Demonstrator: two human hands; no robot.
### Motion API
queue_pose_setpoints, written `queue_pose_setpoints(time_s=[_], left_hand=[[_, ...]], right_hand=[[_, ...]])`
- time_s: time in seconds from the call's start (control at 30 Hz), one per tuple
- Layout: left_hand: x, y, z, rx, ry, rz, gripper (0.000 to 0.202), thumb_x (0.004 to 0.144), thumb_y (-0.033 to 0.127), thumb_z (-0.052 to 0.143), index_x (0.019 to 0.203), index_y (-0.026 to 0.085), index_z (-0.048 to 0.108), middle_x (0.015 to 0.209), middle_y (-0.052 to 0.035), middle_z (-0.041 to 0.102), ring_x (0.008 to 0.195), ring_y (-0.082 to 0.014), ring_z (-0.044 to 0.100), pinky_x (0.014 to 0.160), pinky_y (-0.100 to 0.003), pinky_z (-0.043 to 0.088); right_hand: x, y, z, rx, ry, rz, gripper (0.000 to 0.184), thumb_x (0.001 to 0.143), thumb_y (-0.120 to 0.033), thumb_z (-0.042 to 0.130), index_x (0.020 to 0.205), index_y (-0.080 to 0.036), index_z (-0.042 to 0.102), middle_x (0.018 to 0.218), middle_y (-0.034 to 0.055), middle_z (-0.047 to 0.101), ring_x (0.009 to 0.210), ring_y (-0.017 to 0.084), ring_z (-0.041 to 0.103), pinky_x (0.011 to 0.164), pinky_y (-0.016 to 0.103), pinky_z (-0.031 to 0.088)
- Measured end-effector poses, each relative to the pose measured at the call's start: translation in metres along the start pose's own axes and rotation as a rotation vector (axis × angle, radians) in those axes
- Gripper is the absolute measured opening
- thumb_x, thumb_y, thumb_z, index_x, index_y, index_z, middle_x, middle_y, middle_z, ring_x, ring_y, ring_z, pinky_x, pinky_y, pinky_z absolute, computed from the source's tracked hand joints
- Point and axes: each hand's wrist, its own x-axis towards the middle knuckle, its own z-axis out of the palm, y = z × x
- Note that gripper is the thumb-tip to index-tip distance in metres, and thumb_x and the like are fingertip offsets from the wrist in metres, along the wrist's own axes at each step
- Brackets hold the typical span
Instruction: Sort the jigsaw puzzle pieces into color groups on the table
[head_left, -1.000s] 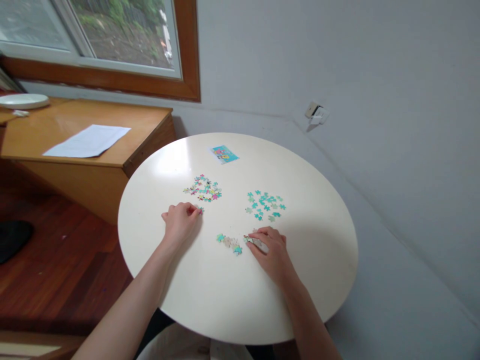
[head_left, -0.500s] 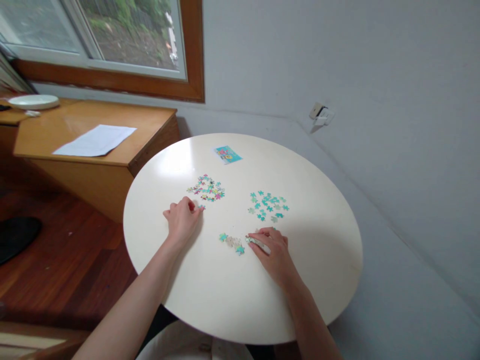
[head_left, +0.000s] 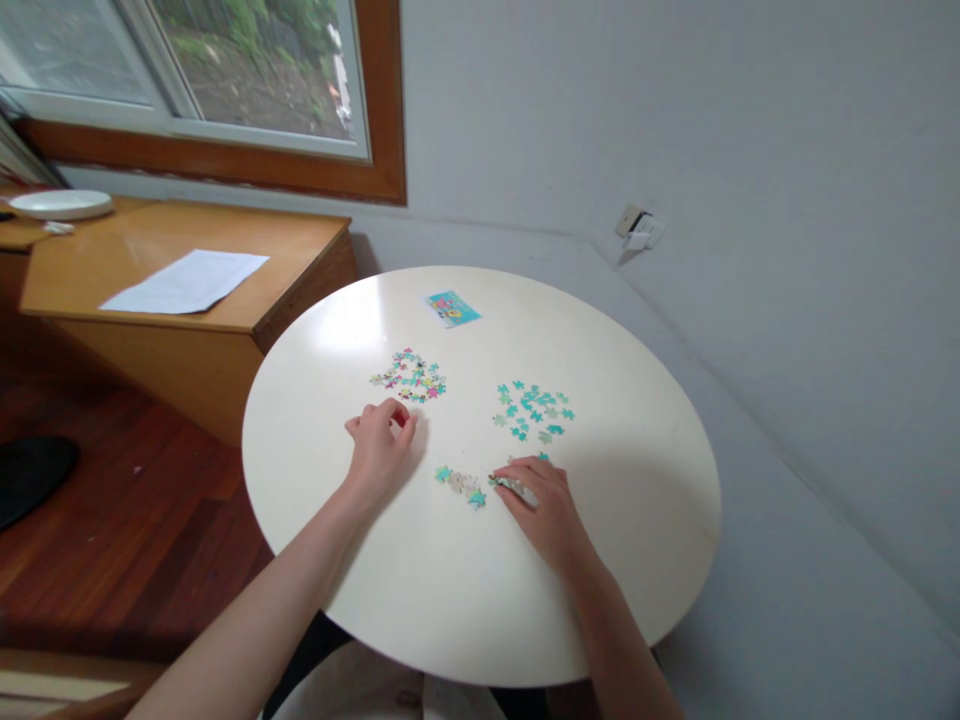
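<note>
My left hand [head_left: 381, 438] is pinched just above the table, below a cluster of multicoloured jigsaw pieces [head_left: 411, 378]. A puzzle piece seems to be between its thumb and forefinger, mostly covered by the fingers. My right hand [head_left: 541, 497] rests on the tabletop, its thumb and fingers closed around a few puzzle pieces [head_left: 501, 482], partly hidden under the palm. Left of it lies a short strip of pale and teal pieces [head_left: 459, 484]. Beyond the right fingers, loose teal and pale-green pieces [head_left: 534, 408] are spread out, separate from one another.
A small colourful picture card [head_left: 453, 309] lies at the far side of the round white table [head_left: 420, 590]. To the left, a wooden desk [head_left: 300, 262] carries a paper sheet [head_left: 187, 281] and a white plate [head_left: 63, 205]. The wall [head_left: 810, 300] stands close on the right.
My left hand has shifted slightly right and lifted; the teal piece by its fingertips no longer shows on the table. My right hand stays nearly still around its pieces.
</note>
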Motion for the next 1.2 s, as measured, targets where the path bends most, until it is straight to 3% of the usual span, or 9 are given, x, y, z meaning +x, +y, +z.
queue_pose_setpoints(time_s=[0.23, 0.5, 0.73, 0.87, 1.07, 1.2], left_hand=[[-0.019, 0.014, 0.009, -0.097, -0.102, 0.210, 0.014, 0.081, 0.025, 0.048, 0.070, 0.018, 0.052, 0.069, 0.0009, 0.059, 0.072, -0.0147, 0.050, 0.078, -0.034, 0.027], [-0.034, 0.029, 0.007, -0.156, -0.392, 0.535, 0.019, 0.085, 0.033, 0.048, 0.085, 0.021, 0.063, 0.073, -0.0016, 0.063, 0.075, -0.0155, 0.051, 0.073, -0.034, 0.026], [-0.036, 0.034, 0.004, -0.155, -0.510, 0.617, 0.022, 0.086, 0.035, 0.048, 0.083, 0.020, 0.063, 0.071, -0.0014, 0.062, 0.076, -0.0150, 0.050, 0.072, -0.034, 0.026], [-0.035, 0.033, 0.006, -0.176, -0.524, 0.591, 0.024, 0.088, 0.031, 0.044, 0.077, 0.020, 0.063, 0.068, -0.0010, 0.062, 0.074, -0.0142, 0.050, 0.073, -0.033, 0.027], [-0.030, 0.033, 0.005, -0.268, -0.450, 0.328, 0.028, 0.084, 0.034, 0.044, 0.066, 0.020, 0.060, 0.062, -0.0012, 0.061, 0.066, -0.0139, 0.052, 0.075, -0.033, 0.033], [-0.024, 0.034, -0.001, -0.281, -0.375, 0.230, 0.028, 0.082, 0.033, 0.044, 0.062, 0.019, 0.059, 0.058, -0.0011, 0.059, 0.063, -0.0141, 0.051, 0.074, -0.032, 0.035]], right_hand=[[0.002, -0.004, -0.002, 0.068, -0.017, -0.028, 0.007, 0.078, -0.015, 0.058, 0.078, -0.021, 0.059, 0.080, 0.0006, 0.067, 0.086, 0.018, 0.060, 0.077, 0.031, 0.034], [0.005, -0.010, -0.005, 0.120, 0.017, -0.108, 0.008, 0.078, -0.014, 0.059, 0.074, -0.021, 0.057, 0.071, -0.0018, 0.066, 0.071, 0.015, 0.060, 0.072, 0.030, 0.037], [0.008, -0.013, -0.005, 0.179, 0.062, -0.162, 0.007, 0.080, -0.015, 0.057, 0.076, -0.021, 0.058, 0.068, -0.0012, 0.066, 0.066, 0.014, 0.061, 0.068, 0.029, 0.040], [0.008, -0.016, -0.006, 0.176, 0.047, -0.135, 0.007, 0.082, -0.020, 0.056, 0.076, -0.021, 0.060, 0.065, -0.0006, 0.065, 0.063, 0.014, 0.060, 0.066, 0.029, 0.042], [0.007, -0.014, -0.008, 0.168, 0.049, -0.035, 0.012, 0.083, -0.023, 0.053, 0.078, -0.022, 0.063, 0.069, 0.0020, 0.067, 0.068, 0.017, 0.061, 0.070, 0.031, 0.046], [0.007, -0.011, -0.008, 0.149, 0.058, -0.014, 0.012, 0.082, -0.023, 0.052, 0.078, -0.022, 0.064, 0.070, 0.0024, 0.067, 0.069, 0.017, 0.061, 0.072, 0.032, 0.045]])
